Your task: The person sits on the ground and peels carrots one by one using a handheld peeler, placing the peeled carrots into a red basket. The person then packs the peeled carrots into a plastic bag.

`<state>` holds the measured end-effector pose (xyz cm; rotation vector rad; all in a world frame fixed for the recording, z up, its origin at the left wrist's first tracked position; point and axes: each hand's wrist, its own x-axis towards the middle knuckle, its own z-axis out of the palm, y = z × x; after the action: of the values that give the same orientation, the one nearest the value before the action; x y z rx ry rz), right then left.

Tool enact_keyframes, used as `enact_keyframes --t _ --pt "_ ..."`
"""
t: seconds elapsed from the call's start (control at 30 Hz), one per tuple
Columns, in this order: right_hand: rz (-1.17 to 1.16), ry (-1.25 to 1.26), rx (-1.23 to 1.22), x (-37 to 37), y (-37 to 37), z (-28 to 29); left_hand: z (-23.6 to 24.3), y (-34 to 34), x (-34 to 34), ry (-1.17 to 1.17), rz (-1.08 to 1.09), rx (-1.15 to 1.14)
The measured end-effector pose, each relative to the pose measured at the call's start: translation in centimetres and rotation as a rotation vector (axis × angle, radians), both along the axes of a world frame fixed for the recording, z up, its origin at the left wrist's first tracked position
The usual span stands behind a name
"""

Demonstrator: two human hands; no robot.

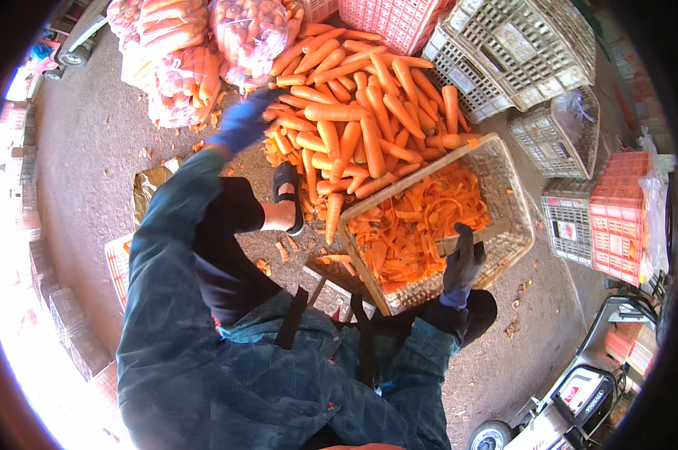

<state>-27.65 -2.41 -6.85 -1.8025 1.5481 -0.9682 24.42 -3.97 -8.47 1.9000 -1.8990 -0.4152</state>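
My left hand [243, 122], in a blue glove, is at the left edge of a heap of peeled-looking carrots [335, 112]. Motion blurs its fingers, so whether they hold a carrot cannot be told. My right hand [463, 266], in a dark grey glove, is over the right part of a dirty white plastic crate [513, 191]. Its fingers are closed around a flat, pale brown tool [495, 232] whose exact kind is unclear. Orange carrot peelings [410, 225] fill much of the crate, which stands tilted beside my legs.
Clear bags of carrots [181, 82] sit at the far left. Stacked white crates [515, 52] and red crates [619, 210] line the right side. A wheeled machine [571, 401] stands at the lower right. Peel scraps [282, 251] lie on the floor near my sandalled foot [285, 199].
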Motion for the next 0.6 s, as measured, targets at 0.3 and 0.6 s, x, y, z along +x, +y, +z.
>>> enact_keyframes --t 0.3,0.6 --pt "-0.304 -0.281 0.484 0.7 -2.3 -1.9 -21.9 -6.3 -11.2 -0.688 -0.189 0.202" --pt "-0.186 -0.444 0.395 -0.7 -2.1 -2.5 -6.8 -5.8 -7.8 0.296 0.477 0.024"
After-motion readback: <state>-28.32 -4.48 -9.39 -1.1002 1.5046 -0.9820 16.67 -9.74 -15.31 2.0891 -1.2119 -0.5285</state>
